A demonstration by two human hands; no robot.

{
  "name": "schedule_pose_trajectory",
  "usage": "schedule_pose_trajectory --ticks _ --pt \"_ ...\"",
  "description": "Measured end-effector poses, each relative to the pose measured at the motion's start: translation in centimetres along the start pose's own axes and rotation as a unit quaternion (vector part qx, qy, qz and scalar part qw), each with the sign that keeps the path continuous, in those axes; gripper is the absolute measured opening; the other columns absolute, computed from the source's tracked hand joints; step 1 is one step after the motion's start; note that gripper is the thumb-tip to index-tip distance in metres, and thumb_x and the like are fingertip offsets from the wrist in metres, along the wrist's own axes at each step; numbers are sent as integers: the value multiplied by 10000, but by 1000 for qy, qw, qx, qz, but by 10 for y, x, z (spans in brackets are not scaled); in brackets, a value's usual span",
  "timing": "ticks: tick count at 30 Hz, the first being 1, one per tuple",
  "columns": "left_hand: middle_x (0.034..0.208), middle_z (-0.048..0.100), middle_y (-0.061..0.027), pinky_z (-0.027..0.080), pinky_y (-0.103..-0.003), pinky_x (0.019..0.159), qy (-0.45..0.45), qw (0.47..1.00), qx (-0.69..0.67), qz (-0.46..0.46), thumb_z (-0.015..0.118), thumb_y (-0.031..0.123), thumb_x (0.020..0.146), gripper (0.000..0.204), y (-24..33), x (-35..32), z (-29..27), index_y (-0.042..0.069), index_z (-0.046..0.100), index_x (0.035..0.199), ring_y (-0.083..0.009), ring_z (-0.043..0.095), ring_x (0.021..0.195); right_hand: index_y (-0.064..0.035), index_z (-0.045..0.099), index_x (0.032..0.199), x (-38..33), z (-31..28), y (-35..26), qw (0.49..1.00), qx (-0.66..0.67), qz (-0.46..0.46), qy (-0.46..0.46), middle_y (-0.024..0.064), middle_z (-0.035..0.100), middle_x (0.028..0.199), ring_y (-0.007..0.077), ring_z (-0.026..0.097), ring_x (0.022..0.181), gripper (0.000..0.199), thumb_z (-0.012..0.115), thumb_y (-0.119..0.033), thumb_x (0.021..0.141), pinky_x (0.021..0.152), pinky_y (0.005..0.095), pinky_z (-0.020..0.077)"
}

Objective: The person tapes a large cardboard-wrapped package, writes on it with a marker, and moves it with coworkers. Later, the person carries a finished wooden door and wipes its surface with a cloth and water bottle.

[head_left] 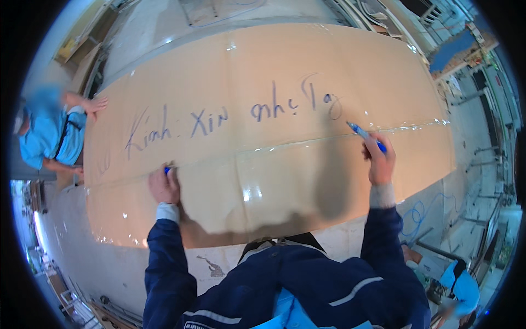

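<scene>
A large flat package of brown cardboard, sealed with shiny clear tape, lies in front of me with dark blue handwriting across its upper half. Just past the end of the writing, my right hand is closed round a blue marker, its tip pointing up and left, close to the surface. Whether the tip touches the cardboard I cannot tell. On the left part of the cardboard rests my left hand, fingers curled round a small blue marker cap.
At the left end, a person in a light blue shirt has a hand at the cardboard's edge. Another person in light blue is low at the right. A blue hose coils on the floor near metal frames.
</scene>
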State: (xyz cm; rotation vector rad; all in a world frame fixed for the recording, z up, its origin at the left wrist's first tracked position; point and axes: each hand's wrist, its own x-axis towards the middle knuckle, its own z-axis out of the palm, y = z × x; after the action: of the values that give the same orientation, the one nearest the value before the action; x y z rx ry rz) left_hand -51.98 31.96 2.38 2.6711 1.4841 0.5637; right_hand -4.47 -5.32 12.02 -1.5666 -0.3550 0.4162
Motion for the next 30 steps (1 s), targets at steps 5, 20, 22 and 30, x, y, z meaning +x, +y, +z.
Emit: schedule_pose_trajectory --ticks 5,20,22,30 --pt "876 639 -41 514 -295 714 -103 790 -598 -85 631 283 1047 270 134 -49 -18 50 601 1181 -127 589 750 -22 631 1198 -142 9 -16 978 147 145 -15 70 671 875 150 644 730 261 679 -98 953 629 288 521" --pt "787 598 -66 502 -334 641 -515 652 -556 15 495 534 1068 510 412 -170 -72 46 611 978 -172 585 681 11 676 1130 -233 -126 -20 987 45 76 -136 58 692 960 125 649 817 216 717 -30 922 742 286 541" --pt "790 622 -123 509 -405 680 -512 716 -467 90 446 529 1082 532 455 -186 -70 32 607 987 -273 620 693 13 670 1136 -233 -169 -15 991 35 50 -122 73 699 951 138 659 816 222 715 -30 923 752 300 549" --pt "819 609 -236 471 -525 658 -454 746 -426 236 400 387 1108 407 642 -262 -85 24 550 1003 -473 604 748 44 630 1162 -243 -350 -19 974 202 99 -28 170 714 912 223 701 793 254 699 -72 947 751 363 578"
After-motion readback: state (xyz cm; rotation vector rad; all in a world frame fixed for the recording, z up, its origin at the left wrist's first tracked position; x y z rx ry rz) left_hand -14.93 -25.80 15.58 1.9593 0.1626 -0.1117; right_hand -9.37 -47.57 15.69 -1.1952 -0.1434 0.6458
